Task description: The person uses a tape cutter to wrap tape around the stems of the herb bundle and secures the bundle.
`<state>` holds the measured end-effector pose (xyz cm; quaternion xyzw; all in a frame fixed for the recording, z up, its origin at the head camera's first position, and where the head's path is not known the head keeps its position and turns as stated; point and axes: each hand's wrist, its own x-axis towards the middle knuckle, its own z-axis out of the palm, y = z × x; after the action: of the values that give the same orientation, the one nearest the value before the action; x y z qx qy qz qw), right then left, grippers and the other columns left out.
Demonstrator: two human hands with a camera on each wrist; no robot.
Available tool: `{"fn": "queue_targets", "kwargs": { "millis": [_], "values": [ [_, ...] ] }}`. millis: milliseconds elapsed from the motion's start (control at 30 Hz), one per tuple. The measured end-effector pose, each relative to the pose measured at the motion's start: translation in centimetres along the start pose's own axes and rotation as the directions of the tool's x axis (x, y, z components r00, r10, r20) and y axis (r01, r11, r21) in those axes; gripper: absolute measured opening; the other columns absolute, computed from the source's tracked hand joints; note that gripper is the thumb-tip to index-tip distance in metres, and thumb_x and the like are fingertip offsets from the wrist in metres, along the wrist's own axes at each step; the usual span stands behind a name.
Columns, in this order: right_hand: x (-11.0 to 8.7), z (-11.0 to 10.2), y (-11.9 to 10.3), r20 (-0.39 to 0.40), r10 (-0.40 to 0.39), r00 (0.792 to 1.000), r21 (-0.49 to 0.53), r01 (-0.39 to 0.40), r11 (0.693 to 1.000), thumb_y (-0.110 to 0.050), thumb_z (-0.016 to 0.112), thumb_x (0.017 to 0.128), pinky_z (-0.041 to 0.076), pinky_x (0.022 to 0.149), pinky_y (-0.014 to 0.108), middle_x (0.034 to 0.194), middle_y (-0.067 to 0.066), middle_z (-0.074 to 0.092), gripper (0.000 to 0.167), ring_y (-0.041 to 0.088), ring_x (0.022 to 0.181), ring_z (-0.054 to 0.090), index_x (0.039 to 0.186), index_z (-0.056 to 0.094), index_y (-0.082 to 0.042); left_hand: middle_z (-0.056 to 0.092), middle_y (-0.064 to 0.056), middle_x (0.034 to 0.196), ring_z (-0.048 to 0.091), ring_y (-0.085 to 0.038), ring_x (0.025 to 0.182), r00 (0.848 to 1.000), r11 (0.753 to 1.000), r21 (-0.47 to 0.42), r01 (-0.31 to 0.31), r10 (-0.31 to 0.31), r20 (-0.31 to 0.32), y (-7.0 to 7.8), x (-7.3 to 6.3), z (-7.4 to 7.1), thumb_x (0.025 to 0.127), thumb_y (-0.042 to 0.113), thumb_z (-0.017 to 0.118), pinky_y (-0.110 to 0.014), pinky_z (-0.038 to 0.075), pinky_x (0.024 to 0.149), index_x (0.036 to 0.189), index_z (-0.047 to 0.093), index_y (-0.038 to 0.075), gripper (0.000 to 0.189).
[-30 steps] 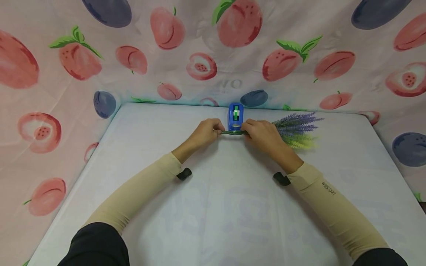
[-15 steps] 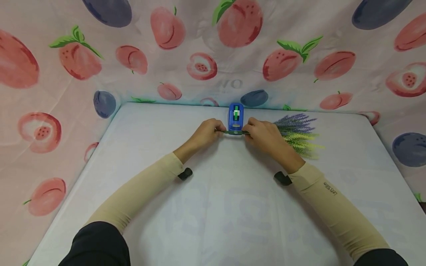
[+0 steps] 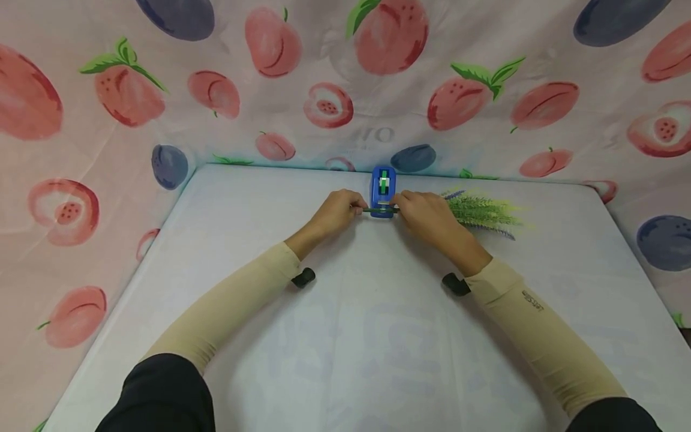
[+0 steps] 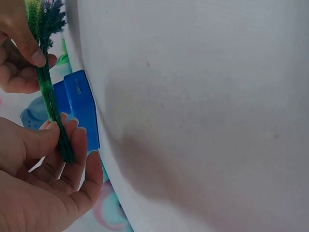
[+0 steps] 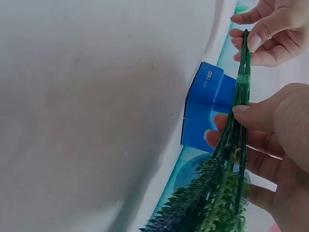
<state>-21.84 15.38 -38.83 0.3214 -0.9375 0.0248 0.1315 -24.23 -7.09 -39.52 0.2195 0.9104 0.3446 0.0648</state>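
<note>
A bunch of artificial lavender sprigs (image 3: 483,211), purple and yellow-green, lies crosswise between the two hands with its flower heads to the right. My left hand (image 3: 339,210) pinches the cut ends of the green stems (image 4: 43,77) between thumb and fingers. Closer to the flowers, my right hand (image 3: 429,219) grips the same stems, thumb on top. A shiny band of tape (image 5: 243,80) appears wrapped around the stems between the hands. Just behind the stems stands a blue tape dispenser (image 3: 383,174), with a green-centred roll in it; the stems cross over its near end.
The white tabletop (image 3: 345,336) stretches from the hands toward the person. Fruit-printed cloth (image 3: 216,132) hangs along the back and left side, close behind the dispenser. Dark wrist cameras (image 3: 304,277) sit under both sleeves.
The bunch has rolled about its stems: purple heads lay at the back before, while green ones now face up with some purple at the front. Both hands keep nearly the same place.
</note>
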Motion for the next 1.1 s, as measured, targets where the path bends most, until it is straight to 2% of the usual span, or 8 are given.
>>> {"fn": "queue_targets", "kwargs": {
  "millis": [67, 200, 300, 567, 633, 733, 867, 1100],
  "values": [
    [0.1, 0.0, 0.0, 0.003, -0.005, 1.000, 0.020, 0.005, 1.000, 0.000, 0.064, 0.096, 0.057, 0.073, 0.043, 0.101, 0.012, 0.072, 0.018, 0.029, 0.083, 0.069, 0.113, 0.070, -0.002, 0.075, -0.012, 0.112, 0.065, -0.025, 0.114, 1.000, 1.000, -0.002, 0.016, -0.016, 0.002, 0.0, 0.0, 0.0, 0.100, 0.000, 0.061, -0.037, 0.050, 0.102, 0.108, 0.077, -0.001, 0.018],
    [0.4, 0.3, 0.0, 0.008, -0.009, 1.000, 0.065, 0.008, 0.998, -0.008, 0.072, 0.094, 0.056, 0.076, 0.044, 0.101, 0.013, 0.070, 0.017, 0.030, 0.084, 0.069, 0.110, 0.069, -0.001, 0.075, -0.012, 0.110, 0.066, -0.023, 0.110, 0.998, 0.998, -0.006, 0.055, -0.055, 0.012, 0.1, 0.0, 0.0, 0.101, 0.001, 0.059, -0.037, 0.051, 0.099, 0.109, 0.077, 0.000, 0.019],
    [0.7, 0.5, -0.1, -0.003, 0.009, 1.000, 0.073, -0.009, 0.997, -0.014, 0.077, 0.092, 0.056, 0.075, 0.043, 0.098, 0.013, 0.070, 0.023, 0.029, 0.082, 0.068, 0.109, 0.069, 0.000, 0.075, -0.012, 0.109, 0.067, -0.023, 0.107, 0.997, 0.997, -0.008, 0.071, -0.070, 0.019, 0.1, 0.1, 0.0, 0.101, 0.001, 0.058, -0.037, 0.052, 0.098, 0.111, 0.077, 0.000, 0.021],
    [1.3, 0.8, 0.0, -0.015, 0.053, 0.998, 0.067, -0.052, 0.996, -0.016, 0.074, 0.095, 0.057, 0.068, 0.043, 0.100, 0.016, 0.073, 0.031, 0.031, 0.078, 0.071, 0.119, 0.066, 0.002, 0.075, -0.009, 0.115, 0.067, -0.023, 0.114, 0.997, 0.996, 0.054, 0.075, -0.076, 0.011, 0.3, 0.6, 0.4, 0.098, 0.006, 0.066, -0.037, 0.053, 0.099, 0.112, 0.078, 0.003, 0.019],
    [1.3, 0.7, 0.0, 0.006, 0.058, 0.998, 0.084, -0.058, 0.995, -0.016, 0.073, 0.095, 0.058, 0.072, 0.045, 0.105, 0.018, 0.073, 0.032, 0.032, 0.083, 0.071, 0.121, 0.066, 0.003, 0.075, -0.010, 0.115, 0.069, -0.023, 0.112, 0.998, 0.995, 0.077, 0.059, -0.059, 0.005, 0.5, 0.9, 0.6, 0.097, 0.009, 0.069, -0.037, 0.055, 0.096, 0.116, 0.077, 0.003, 0.021],
    [1.4, 0.6, 0.1, 0.062, 0.076, 0.995, 0.117, -0.083, 0.990, -0.015, 0.070, 0.097, 0.057, 0.076, 0.046, 0.108, 0.019, 0.072, 0.032, 0.034, 0.089, 0.071, 0.122, 0.067, 0.004, 0.076, -0.011, 0.113, 0.072, -0.022, 0.105, 0.999, 0.994, 0.100, 0.031, -0.033, 0.015, 0.9, 1.4, 0.9, 0.097, 0.012, 0.070, -0.035, 0.057, 0.089, 0.129, 0.069, 0.003, 0.034],
    [1.7, 0.5, 0.2, 0.142, 0.108, 0.984, 0.165, -0.131, 0.977, -0.015, 0.070, 0.097, 0.057, 0.078, 0.045, 0.106, 0.018, 0.072, 0.030, 0.032, 0.091, 0.070, 0.122, 0.069, 0.002, 0.076, -0.010, 0.111, 0.072, -0.019, 0.098, 0.998, 0.994, 0.098, 0.041, -0.045, 0.041, 1.4, 2.0, 1.3, 0.097, 0.013, 0.070, -0.032, 0.058, 0.082, 0.140, 0.060, 0.006, 0.045],
    [2.1, 0.2, 0.9, 0.268, 0.161, 0.950, 0.265, -0.233, 0.936, -0.017, 0.071, 0.097, 0.057, 0.079, 0.043, 0.108, 0.015, 0.072, 0.036, 0.029, 0.094, 0.069, 0.129, 0.068, -0.003, 0.075, -0.010, 0.099, 0.070, -0.018, 0.086, 0.998, 1.000, -0.014, 0.021, -0.020, 0.055, 0.9, 2.3, 1.1, 0.096, 0.004, 0.070, -0.030, 0.056, 0.077, 0.126, 0.067, 0.001, 0.031]
  ]
}}
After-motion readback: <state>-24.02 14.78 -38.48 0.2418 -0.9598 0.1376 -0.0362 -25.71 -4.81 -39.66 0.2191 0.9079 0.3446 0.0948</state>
